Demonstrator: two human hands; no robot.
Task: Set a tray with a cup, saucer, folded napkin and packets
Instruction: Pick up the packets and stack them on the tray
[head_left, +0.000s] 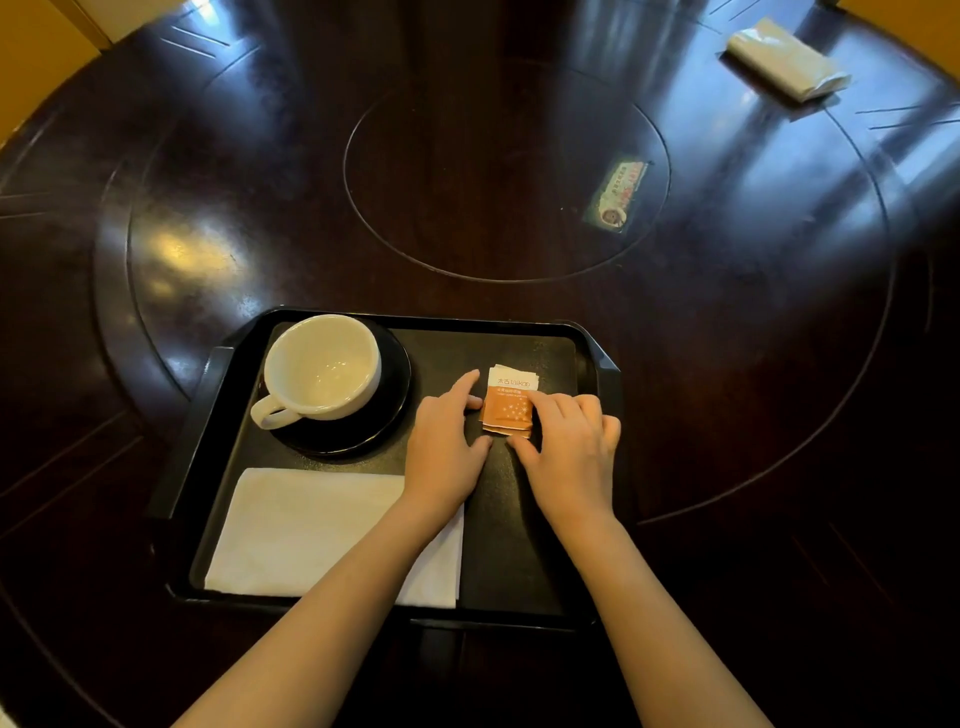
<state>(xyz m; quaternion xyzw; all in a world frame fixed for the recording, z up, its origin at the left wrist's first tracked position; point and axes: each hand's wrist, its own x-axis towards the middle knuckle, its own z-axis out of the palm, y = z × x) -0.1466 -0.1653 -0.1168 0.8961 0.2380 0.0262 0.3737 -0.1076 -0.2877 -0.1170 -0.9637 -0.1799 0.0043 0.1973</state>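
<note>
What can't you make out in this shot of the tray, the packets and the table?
Head view only:
- Packets: how many are stacked; the right hand covers one side, the left hand touches the other.
- Small print on the packets: too small to read.
- Folded napkin: its right part is hidden by the left forearm.
- Saucer: mostly under the cup.
- Label on the table: blurred.
</note>
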